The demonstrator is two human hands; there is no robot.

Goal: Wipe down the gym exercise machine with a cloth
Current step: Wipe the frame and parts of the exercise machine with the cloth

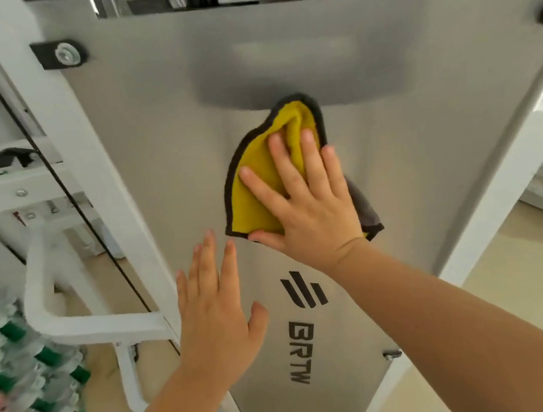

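A tall grey metal panel [411,152] of the gym machine fills the middle of the view, with a black logo and lettering low down. A yellow cloth [259,179] with a dark edge lies flat against the panel near its centre. My right hand [307,201] presses on the cloth with straight, spread fingers. My left hand [214,310] is lower and to the left, fingers straight, flat against or just off the panel; it holds nothing.
The machine's white frame [57,137] runs down the left side, with a white bar [82,327] low at the left. Several packed water bottles [20,377] with green caps stand at the bottom left. A white post [506,168] borders the panel's right side. Beige floor lies below.
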